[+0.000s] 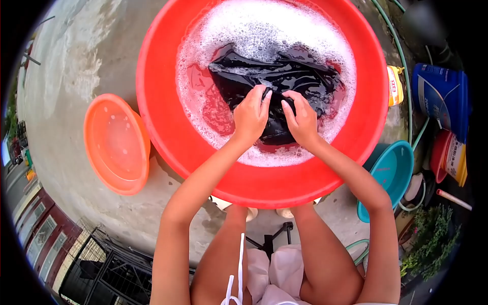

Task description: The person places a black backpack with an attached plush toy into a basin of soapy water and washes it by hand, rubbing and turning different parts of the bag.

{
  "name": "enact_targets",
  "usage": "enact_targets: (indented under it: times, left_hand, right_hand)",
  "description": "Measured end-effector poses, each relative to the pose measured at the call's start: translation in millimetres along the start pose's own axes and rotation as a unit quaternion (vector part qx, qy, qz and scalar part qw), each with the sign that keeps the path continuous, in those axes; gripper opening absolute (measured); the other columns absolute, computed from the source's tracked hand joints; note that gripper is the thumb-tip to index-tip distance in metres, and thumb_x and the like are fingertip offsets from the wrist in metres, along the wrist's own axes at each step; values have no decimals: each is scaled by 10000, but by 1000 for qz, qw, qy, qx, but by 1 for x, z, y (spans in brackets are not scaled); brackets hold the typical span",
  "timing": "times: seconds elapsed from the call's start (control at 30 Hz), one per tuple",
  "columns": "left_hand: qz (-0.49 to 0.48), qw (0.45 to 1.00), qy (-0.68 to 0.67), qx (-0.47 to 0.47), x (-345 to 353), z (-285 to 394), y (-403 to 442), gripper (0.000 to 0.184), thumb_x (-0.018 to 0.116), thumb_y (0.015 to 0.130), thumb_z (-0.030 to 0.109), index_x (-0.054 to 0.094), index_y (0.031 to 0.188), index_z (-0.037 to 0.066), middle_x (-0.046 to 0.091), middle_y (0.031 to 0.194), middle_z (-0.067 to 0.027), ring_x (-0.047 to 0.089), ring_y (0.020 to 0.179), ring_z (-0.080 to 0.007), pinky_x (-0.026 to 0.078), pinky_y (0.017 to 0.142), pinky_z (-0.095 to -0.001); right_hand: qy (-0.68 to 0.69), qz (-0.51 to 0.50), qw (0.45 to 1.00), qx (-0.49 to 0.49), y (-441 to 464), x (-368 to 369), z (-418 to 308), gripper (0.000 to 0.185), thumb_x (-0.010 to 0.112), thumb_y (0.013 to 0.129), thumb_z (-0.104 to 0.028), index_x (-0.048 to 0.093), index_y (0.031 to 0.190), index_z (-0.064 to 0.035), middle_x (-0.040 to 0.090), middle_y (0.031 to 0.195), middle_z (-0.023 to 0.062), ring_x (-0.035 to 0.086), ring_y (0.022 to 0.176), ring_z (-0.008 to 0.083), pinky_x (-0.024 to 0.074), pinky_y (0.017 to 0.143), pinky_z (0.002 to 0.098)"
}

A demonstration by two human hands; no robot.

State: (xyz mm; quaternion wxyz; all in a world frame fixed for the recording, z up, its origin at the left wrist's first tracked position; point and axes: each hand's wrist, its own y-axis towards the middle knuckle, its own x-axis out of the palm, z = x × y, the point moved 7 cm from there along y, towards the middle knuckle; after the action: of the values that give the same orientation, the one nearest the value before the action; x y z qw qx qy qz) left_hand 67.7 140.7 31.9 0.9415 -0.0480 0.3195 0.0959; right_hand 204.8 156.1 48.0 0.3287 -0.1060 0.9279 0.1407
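Observation:
A large red basin (pixel 373 76) holds soapy water with thick white foam (pixel 254 23) along its far side. In the water lies a soaked black garment (pixel 290 76), spread and wrinkled; what kind it is cannot be told. My left hand (pixel 250 114) pinches a fold of it near the basin's middle, with the thumb pressed to the fingers. Close beside it, my right hand (pixel 301 119) grips the same fold, fingers curled and thumb pointing inward. Part of the cloth hangs down between the hands into the suds.
An orange basin (pixel 94 147) stands on the concrete floor at left, a teal basin (pixel 404 157) at right. Further right are a yellow-and-white container (pixel 395 86), a blue bucket (pixel 437 94), a green hose (pixel 406 76) and a plant (pixel 432 239). A black wire rack (pixel 122 274) is at lower left.

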Motion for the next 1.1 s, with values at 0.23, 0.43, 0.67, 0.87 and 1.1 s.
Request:
enact_targets:
  times: [0.23, 0.43, 0.67, 0.87, 1.1]
  left_hand:
    - [-51, 978, 174, 100, 36, -35, -21, 159, 557, 812, 167, 489, 932, 86, 594, 729, -106, 597, 586, -282, 460, 471, -383]
    - [-109, 946, 278, 129, 60, -56, -28, 275, 502, 792, 207, 509, 1033, 77, 607, 675, -77, 601, 533, -241, 484, 477, -363]
    - [-282, 913, 294, 23, 87, -78, -20, 268, 411, 828, 169, 530, 1039, 55, 647, 764, -144, 643, 679, -307, 508, 593, -435]
    - [-201, 935, 281, 81, 84, -63, 7, 125, 498, 763, 139, 609, 753, 83, 632, 689, -116, 625, 612, -280, 499, 541, -398]
    - [-82, 971, 216, 55, 16, -23, 28, 199, 541, 834, 244, 512, 770, 58, 572, 624, -160, 573, 562, -337, 454, 523, -434]
  right_hand:
    - [-25, -122, 992, -24, -25, 53, 26, 201, 533, 825, -155, 497, 993, -51, 548, 898, 102, 534, 843, 292, 424, 718, 398]
    - [-139, -175, 975, 7, -43, 80, 59, 274, 515, 822, -225, 492, 1062, -94, 588, 888, 131, 561, 819, 321, 445, 702, 419]
    - [-153, -337, 882, 290, -28, 100, 87, 385, 460, 837, -333, 518, 1134, -95, 601, 1040, 162, 577, 925, 361, 446, 794, 442]
    - [-291, -468, 833, 59, 0, 124, 112, 324, 370, 849, -213, 528, 1052, -16, 554, 1081, 232, 547, 987, 370, 420, 875, 440]
    - [-108, -155, 972, 139, 30, 32, 62, 176, 520, 842, -246, 562, 865, -77, 590, 692, 204, 581, 695, 362, 441, 579, 426]
